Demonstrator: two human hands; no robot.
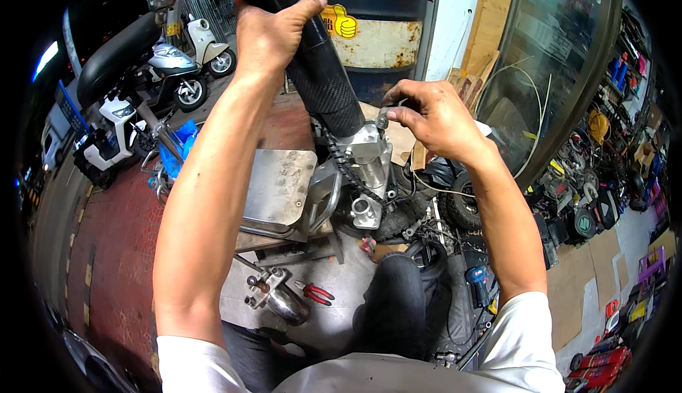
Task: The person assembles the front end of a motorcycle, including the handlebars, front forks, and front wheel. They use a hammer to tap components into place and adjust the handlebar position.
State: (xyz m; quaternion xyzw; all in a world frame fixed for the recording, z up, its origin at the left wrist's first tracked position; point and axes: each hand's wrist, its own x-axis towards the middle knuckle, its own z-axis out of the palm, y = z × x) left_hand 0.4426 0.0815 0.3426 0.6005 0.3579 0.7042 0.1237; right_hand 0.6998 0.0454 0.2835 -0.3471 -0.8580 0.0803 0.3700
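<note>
My left hand (268,32) grips the upper part of a thick black textured tube (323,80) that slants down into a silver metal bracket (368,153). At the bracket's top, my right hand (435,117) pinches a small metal bolt (382,118) between thumb and fingers. A black chain (348,173) runs down beside the bracket. Left of the bracket sits a flat grey metal plate (277,186) with small holes. A knobby black tyre (398,215) lies behind and below the bracket.
Red-handled pliers (316,292) and a chrome part (284,302) lie on the floor near my knees. White scooters (153,80) stand at the upper left. Wooden boards (486,34) lean at the back. Shelves of parts (611,201) crowd the right.
</note>
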